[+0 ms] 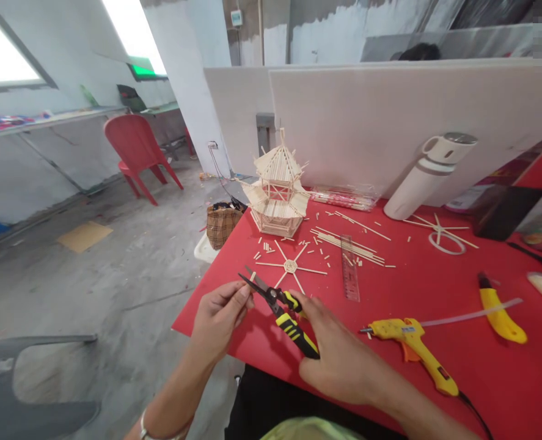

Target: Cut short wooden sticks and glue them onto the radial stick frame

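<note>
My left hand (225,311) pinches a short thin wooden stick (253,277) near the table's left edge. Its tip pokes up between the parted blades of black and yellow scissors (293,330). My right hand (332,348) is wrapped round the scissor handles, with the blades pointing up and left. Just beyond the blades lies a star-shaped piece of sticks (290,266) with a small hexagonal centre. Behind it stands a pagoda model (280,189) built of wooden sticks, with two tiers of roof.
On the red table (344,391) are a yellow glue gun (412,336), a clear ruler (349,269), loose sticks (348,245), a yellow-handled tool (500,311) and a white thermos (429,174). A plaid bag (225,225) sits beside the table. A red chair (137,146) stands further left.
</note>
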`<state>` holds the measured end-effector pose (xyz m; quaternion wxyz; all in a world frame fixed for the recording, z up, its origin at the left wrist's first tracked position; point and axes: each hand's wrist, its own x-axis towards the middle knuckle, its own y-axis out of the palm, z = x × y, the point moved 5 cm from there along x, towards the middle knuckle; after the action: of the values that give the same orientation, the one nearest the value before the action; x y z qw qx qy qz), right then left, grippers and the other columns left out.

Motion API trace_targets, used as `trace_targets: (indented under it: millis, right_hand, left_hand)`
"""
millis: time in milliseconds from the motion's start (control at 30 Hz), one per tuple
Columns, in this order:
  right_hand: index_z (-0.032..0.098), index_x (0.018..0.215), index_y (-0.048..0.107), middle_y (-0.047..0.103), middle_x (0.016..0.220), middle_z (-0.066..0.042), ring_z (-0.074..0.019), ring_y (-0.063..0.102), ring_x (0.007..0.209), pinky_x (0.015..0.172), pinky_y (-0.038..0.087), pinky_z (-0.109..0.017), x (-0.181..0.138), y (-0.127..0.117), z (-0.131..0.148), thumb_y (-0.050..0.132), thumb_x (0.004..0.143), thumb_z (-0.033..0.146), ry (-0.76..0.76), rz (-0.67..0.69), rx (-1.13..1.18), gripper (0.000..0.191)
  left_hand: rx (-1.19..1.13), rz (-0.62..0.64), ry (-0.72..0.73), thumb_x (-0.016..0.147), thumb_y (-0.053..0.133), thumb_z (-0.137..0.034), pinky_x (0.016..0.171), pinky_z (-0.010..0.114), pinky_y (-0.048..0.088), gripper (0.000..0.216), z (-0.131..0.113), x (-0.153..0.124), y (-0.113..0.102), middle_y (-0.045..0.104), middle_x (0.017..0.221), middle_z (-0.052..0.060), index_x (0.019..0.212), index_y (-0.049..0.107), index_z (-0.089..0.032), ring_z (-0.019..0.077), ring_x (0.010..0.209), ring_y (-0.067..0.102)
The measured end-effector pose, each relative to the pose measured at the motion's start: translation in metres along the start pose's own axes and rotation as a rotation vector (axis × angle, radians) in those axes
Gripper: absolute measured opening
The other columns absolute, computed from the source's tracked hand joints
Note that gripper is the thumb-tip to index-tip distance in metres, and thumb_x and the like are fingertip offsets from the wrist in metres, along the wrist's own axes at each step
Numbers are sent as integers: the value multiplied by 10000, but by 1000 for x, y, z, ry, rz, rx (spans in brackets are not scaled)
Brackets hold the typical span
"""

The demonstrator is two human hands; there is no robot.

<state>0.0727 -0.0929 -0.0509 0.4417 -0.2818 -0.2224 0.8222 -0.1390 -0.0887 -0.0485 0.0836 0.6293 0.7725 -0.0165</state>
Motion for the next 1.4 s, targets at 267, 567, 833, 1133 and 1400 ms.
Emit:
trace_targets:
  millis: [267, 567, 833, 1133, 1400]
  right_hand:
    - [219, 1517, 327, 367, 1539, -160, -371, 312, 1426, 1111, 302, -570, 2, -3, 6, 614, 611, 174, -24, -35, -69, 951]
    - [230, 1444, 401, 486, 1446, -128, -342, 424, 1349, 1072, 363, -478, 3, -2, 15, 576, 611, 157, -60, 12, -22, 854]
    - [241, 1281, 484, 651, 1164, -64, -261, 593, 1077, 901, 436, -340, -4, 5, 17, 541, 574, 104, -81, 15, 98, 723]
    - [237, 1379, 416, 554, 1325, -85, -274, 507, 1221, 1008, 386, -390, -1, 12, 2, 553, 580, 121, -87, 9, 71, 819]
    - [250, 1393, 386, 529, 1332, -82, -267, 493, 1220, 1041, 368, -406, -3, 15, -2, 568, 572, 131, -130, 57, 75, 849]
  left_hand:
    - [152, 22, 83, 829, 652, -503, 424, 205, 202, 409, 3, 1, -6, 401, 495, -34, 634, 645, -144, 54, 438, 286]
    - [354, 19, 219, 871, 602, -404, 461, 212, 282, 351, -8, -1, -6, 477, 533, -11, 612, 623, -168, 85, 476, 358]
    - [396, 19, 258, 814, 651, -319, 576, 225, 414, 178, -15, -12, 1, 651, 661, 36, 733, 710, -171, 147, 608, 552]
    - [491, 55, 281, 861, 591, -302, 522, 206, 356, 304, -11, -11, -1, 534, 550, -7, 590, 616, -166, 98, 515, 452]
    - [352, 249, 141, 872, 584, -336, 505, 200, 317, 351, -2, -12, -4, 485, 523, -22, 572, 576, -154, 83, 514, 418]
